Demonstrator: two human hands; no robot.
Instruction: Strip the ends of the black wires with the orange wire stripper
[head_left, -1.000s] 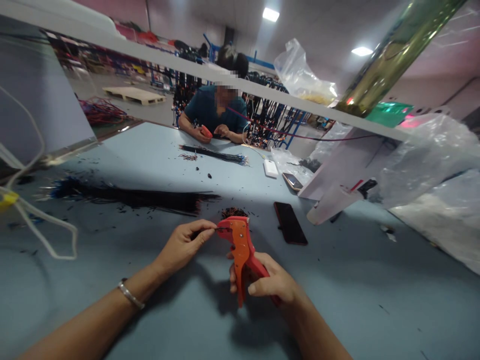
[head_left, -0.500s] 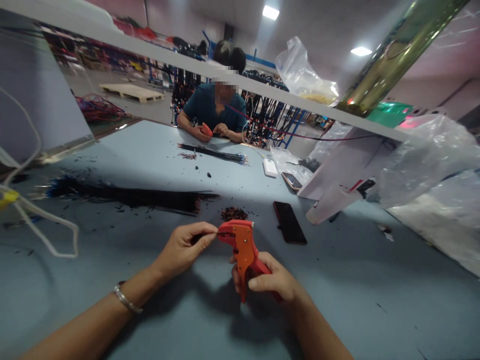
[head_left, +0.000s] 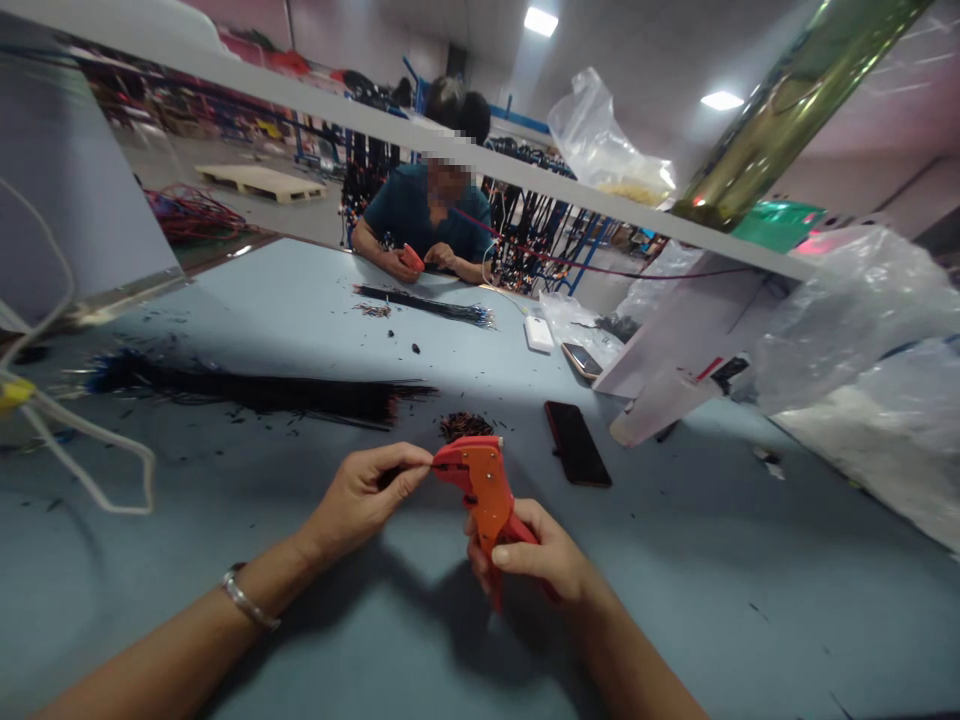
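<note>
My right hand [head_left: 536, 560] is wrapped round the handles of an orange and red wire stripper [head_left: 486, 490], held upright with its jaws pointing left. Thumb and fingertips of my left hand [head_left: 379, 487] pinch a thin dark wire [head_left: 433, 465] right at those jaws. Most of the wire is hidden by the hand. Beyond the tool lies a small heap of dark insulation scraps [head_left: 463, 427]. A long bundle of black wires [head_left: 262, 392] stretches across the table to the left, with blue at its far left end.
A black phone [head_left: 577, 445] lies right of the stripper. Across the table [head_left: 697, 560], a co-worker [head_left: 427, 215] holds a red tool near another wire bundle [head_left: 427, 305]. A white shelf beam [head_left: 315, 110] crosses above. White cable [head_left: 112, 500] loops at left; plastic bags [head_left: 840, 310] sit at right.
The stripper's front handle has swung slightly toward the rear handle as my right hand closes a little more. My left hand keeps its pinch at the jaws. The view has shifted slightly.
</note>
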